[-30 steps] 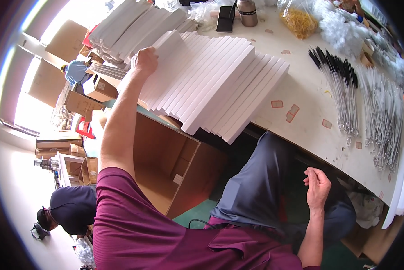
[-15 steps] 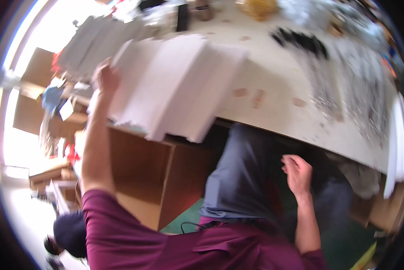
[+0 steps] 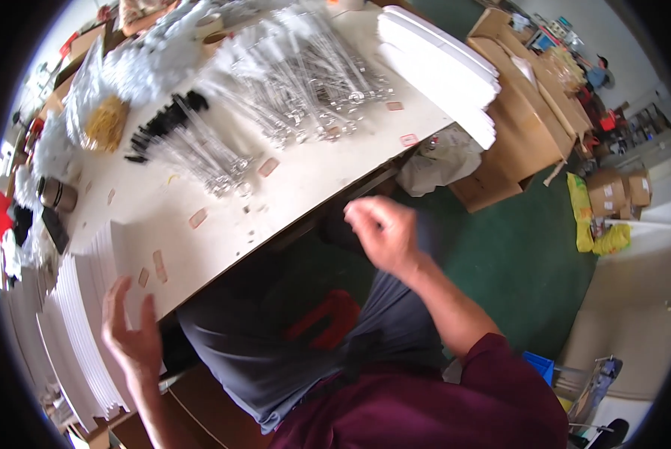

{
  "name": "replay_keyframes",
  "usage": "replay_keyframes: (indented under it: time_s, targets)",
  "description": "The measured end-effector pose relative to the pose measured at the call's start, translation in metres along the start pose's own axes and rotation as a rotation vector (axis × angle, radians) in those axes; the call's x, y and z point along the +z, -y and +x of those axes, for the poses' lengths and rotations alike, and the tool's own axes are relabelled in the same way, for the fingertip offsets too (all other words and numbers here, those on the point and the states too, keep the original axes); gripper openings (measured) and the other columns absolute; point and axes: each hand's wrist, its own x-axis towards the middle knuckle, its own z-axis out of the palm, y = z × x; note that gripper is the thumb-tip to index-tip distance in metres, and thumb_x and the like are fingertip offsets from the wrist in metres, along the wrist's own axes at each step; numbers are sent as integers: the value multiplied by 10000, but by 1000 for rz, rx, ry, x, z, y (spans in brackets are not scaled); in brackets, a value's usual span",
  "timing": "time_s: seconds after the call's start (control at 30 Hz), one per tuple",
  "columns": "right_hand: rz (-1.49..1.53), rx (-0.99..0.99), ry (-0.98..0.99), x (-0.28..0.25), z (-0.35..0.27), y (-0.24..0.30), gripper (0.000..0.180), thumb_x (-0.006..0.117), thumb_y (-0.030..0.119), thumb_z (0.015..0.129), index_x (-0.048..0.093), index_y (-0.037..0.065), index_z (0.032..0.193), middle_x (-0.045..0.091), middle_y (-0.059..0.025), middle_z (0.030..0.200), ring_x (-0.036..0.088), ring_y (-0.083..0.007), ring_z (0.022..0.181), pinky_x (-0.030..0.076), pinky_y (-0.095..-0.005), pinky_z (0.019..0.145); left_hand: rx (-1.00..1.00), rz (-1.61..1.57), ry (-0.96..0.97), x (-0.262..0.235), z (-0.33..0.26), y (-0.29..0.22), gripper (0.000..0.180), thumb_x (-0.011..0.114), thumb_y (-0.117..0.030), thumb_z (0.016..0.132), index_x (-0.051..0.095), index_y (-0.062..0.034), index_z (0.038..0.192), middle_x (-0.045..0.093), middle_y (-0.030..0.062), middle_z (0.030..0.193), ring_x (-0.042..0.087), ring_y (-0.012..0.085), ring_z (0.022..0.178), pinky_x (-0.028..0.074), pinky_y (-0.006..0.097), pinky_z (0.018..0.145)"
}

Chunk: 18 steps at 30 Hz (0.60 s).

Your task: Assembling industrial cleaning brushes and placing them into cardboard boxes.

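Observation:
My left hand (image 3: pixel 132 333) hovers by the table's near left edge, thumb and fingers apart, with nothing seen in it. Right beside it is a stack of white folded sheets (image 3: pixel 74 322), with ridged, pleated edges; I cannot tell whether the fingers touch it. My right hand (image 3: pixel 386 232) hangs in the air in front of the table edge, above my lap. Its fingers are curled in toward the thumb, and nothing shows between them. On the white table (image 3: pixel 298 183) lie a bundle of clear thin rods with black ends (image 3: pixel 193 146) and a larger pile of clear rods (image 3: pixel 298 75).
White sheets (image 3: pixel 436 63) lie at the table's right end, beside open cardboard boxes (image 3: pixel 519 112). A white bag (image 3: pixel 444 161) is tucked below that corner. Clear plastic bags (image 3: pixel 148 63), a bag of yellow pieces (image 3: pixel 105 123) and a dark cup (image 3: pixel 56 194) stand at the back left.
The view has swung to the right, so the rods and boxes show more fully. My left hand has come off the far edge of the white sheets and opened; my right hand remains in the air.

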Motion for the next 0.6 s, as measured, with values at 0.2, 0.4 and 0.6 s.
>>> replay_keyframes:
  time_s: [0.2, 0.4, 0.6]
  targets:
    - [-969, -41, -173, -141, 80, -95, 461, 742, 180, 870, 605, -5, 1270, 593, -224, 1341, 536, -396, 1279, 430, -467, 1108, 28, -94, 1, 105, 22, 13, 334, 702, -110, 925, 673, 21, 1231, 668, 231, 1298, 640, 408, 1198, 499, 470, 1036]
    - [-1165, 42, -71, -199, 114, -141, 605, 785, 243, 871, 561, -19, 1369, 539, -220, 1443, 493, -393, 1347, 377, -476, 1167, 93, 20, -111, 129, 18, 19, 257, 689, -77, 925, 686, 25, 1161, 692, 223, 1244, 662, 409, 1159, 514, 462, 1020]
    - [-1098, 200, 4, -206, 128, -155, 619, 799, 264, 864, 569, -11, 1368, 589, -201, 1407, 518, -375, 1322, 404, -461, 1149, 81, 8, -116, 132, 18, 24, 235, 681, -52, 916, 692, 25, 1138, 696, 222, 1243, 671, 402, 1149, 525, 456, 1009]
